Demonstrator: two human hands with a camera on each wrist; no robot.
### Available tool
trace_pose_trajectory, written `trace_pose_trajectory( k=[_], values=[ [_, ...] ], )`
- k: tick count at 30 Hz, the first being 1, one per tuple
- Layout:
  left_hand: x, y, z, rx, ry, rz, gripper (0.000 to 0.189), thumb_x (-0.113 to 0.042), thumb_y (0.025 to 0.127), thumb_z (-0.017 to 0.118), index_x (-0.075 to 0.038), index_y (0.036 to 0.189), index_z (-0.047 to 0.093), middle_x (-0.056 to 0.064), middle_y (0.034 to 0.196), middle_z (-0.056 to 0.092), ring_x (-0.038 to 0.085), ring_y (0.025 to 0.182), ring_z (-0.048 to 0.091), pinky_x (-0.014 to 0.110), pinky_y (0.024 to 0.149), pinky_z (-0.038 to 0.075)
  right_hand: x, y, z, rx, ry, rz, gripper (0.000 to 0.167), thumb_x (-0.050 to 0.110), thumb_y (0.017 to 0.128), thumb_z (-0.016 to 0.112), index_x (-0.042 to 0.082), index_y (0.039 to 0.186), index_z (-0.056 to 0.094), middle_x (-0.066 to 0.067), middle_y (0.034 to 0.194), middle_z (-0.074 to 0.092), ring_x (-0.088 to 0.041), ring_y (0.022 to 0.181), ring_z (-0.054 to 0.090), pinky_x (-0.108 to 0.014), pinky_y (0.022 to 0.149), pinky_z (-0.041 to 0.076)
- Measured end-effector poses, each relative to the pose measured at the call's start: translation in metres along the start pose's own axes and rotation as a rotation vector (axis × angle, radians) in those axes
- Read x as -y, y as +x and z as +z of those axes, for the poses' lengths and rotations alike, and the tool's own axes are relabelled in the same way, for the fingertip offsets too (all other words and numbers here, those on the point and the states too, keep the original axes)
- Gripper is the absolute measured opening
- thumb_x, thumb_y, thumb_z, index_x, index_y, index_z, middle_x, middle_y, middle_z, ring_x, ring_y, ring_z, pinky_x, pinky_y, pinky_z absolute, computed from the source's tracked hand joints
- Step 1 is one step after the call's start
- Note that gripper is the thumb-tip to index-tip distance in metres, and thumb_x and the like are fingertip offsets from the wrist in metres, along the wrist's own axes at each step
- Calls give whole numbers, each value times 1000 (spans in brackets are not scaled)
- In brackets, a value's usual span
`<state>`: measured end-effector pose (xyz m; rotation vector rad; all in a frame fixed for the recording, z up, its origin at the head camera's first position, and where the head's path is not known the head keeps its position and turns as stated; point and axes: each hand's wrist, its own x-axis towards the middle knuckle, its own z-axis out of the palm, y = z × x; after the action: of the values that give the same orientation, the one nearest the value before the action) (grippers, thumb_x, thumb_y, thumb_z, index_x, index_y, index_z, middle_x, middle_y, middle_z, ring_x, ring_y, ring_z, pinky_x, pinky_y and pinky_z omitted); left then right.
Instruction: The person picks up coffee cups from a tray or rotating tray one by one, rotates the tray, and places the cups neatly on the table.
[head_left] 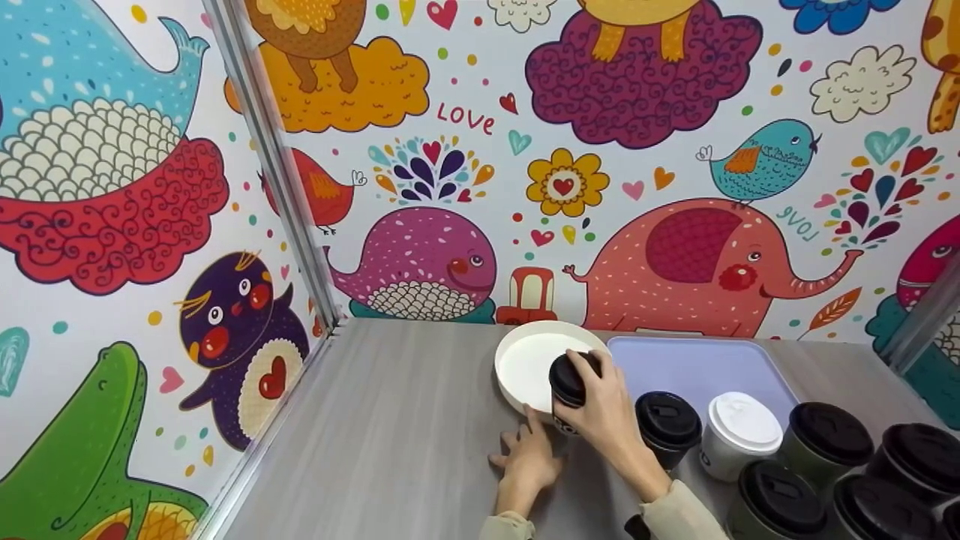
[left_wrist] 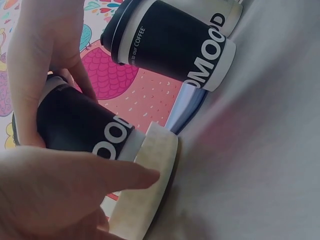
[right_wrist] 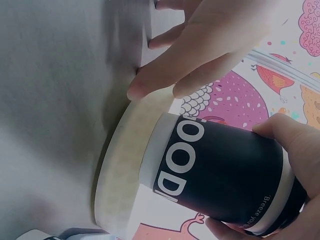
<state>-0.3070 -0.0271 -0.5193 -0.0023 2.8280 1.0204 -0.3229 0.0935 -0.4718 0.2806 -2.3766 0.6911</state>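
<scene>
My right hand (head_left: 606,409) grips a black paper coffee cup (right_wrist: 220,170) with a black lid (head_left: 568,379) from above, fingers around its upper part. The cup's white-banded base is at the near rim of a round cream tray (head_left: 521,356), and the cup leans slightly in the wrist views. My left hand (head_left: 529,463) is low at the tray's near side, its fingers spread. In the left wrist view its straight thumb (left_wrist: 135,175) lies against the tray's outer wall (left_wrist: 159,150). White lettering shows on the cup's side.
Right of the round tray lies a lavender rectangular tray (head_left: 690,360). Along its near edge stand a black-lidded cup (head_left: 667,424) and a white-lidded cup (head_left: 742,431). Several more dark-lidded cups (head_left: 829,439) crowd the right front. Cartoon-printed walls (head_left: 420,262) border the grey table (head_left: 390,427).
</scene>
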Motion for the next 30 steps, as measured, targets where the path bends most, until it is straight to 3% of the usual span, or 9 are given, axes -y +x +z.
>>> trace_pose_trajectory(
  k=[14, 30],
  values=[
    [0, 1, 1, -13, 15, -8, 89, 1, 86, 77, 2, 160, 27, 29, 149, 52, 60, 145, 36, 88, 108, 25, 3, -14, -9, 2, -10, 12, 73, 17, 67, 90, 12, 136, 65, -24, 134, 58, -44, 114, 60, -59, 80, 59],
    [1, 0, 1, -47, 15, 22, 90, 1, 84, 79, 3, 158, 30, 29, 146, 55, 61, 142, 38, 89, 104, 27, 3, -33, -18, -25, -28, 2, 77, 17, 64, 93, 15, 136, 66, -23, 132, 60, -43, 110, 61, -58, 80, 59]
  ],
)
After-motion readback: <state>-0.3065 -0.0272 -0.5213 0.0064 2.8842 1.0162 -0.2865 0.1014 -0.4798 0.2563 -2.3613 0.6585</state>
